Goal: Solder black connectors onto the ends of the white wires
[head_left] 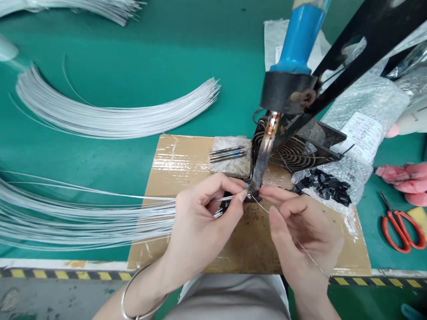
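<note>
Clock dial centred on the iron's tip; entries run left to right.

- Upper wire bundle (73, 5): white, toward 10–11 o'clock, cut off by the view's edge.
- Lower wire bundle (83, 222): white, spread loosely, at 9 o'clock; strands run to the left hand.
- Middle wire bundle (116, 122): white, curved, at 10 o'clock, on the green table (233, 58).
- Cardboard sheet (180, 164): brown, glossy in places, beneath the hands.
- Left hand (207, 222): at 8 o'clock; thumb and index finger closed in a pinch at the iron's tip, on white wire ends. The exact contact is too small to read. Bracelet (124, 295) at the wrist.
- Pad (230, 166): greyish, at 11 o'clock, bearing slim metal rods (227, 153).
- Soldering iron (263, 155): blue handle toward 12–1 o'clock, tilted, clamped in a black stand (360, 49); tip just beside the left fingertips.
- Thin wire (308, 254): from near the tip toward 4 o'clock, passing the right thumb.
- Right hand (303, 235): at 4 o'clock; thumb drawn in against the thin wire, index finger reaching toward the tip, other fingers curled.
- Fan (296, 151): black, wire-grilled, toward 1–2 o'clock.
- Black parts (325, 186): small, heaped, at 3 o'clock.
- Bubble-wrap bag (370, 100): labelled, at 2 o'clock.
- Scissors (402, 226): red-handled, just below 3 o'clock.
- Pink item (405, 175): crumpled, at 3 o'clock, above the scissors.
</note>
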The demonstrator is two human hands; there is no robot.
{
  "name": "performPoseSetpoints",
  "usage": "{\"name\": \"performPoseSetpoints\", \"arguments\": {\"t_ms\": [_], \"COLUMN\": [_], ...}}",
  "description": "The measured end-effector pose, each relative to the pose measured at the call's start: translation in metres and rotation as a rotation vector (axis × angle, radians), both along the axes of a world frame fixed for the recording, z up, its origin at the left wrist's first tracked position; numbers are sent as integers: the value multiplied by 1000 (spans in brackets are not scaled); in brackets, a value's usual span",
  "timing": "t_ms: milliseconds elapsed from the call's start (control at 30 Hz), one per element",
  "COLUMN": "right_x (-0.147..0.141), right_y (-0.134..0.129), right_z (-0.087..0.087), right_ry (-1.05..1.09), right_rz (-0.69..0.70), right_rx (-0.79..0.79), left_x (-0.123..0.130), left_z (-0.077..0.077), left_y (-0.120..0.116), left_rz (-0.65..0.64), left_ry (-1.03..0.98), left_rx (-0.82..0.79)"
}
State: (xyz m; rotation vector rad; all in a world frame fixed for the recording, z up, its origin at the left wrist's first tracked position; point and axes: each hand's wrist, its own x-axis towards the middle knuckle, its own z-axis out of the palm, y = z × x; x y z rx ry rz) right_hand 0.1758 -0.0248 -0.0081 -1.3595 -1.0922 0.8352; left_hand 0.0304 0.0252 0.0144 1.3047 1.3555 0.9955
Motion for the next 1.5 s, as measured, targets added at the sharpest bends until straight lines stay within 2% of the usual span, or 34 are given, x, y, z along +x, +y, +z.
{"name": "performPoseSetpoints", "arguments": {"t_ms": [567,967,1200,1500], "right_x": [-1,-3,-7,-4], "right_y": [-1,0,-2,-2], "right_z": [-3,1,5,-1], "right_ry": [-29,-8,-3,-12], "right_rz": [-16,-18,-70,-50], "right_rx": [4,21,-51,-7], "left_x": [-1,-2,-3,-2], "left_z": [-4,-4,-3,-4], "left_y": [0,-2,-2,-2], "left_rz": [-17,-13,-4,-9], "left_ry": [-1,15,23,10], "left_rx": [8,10,5,-4]}}
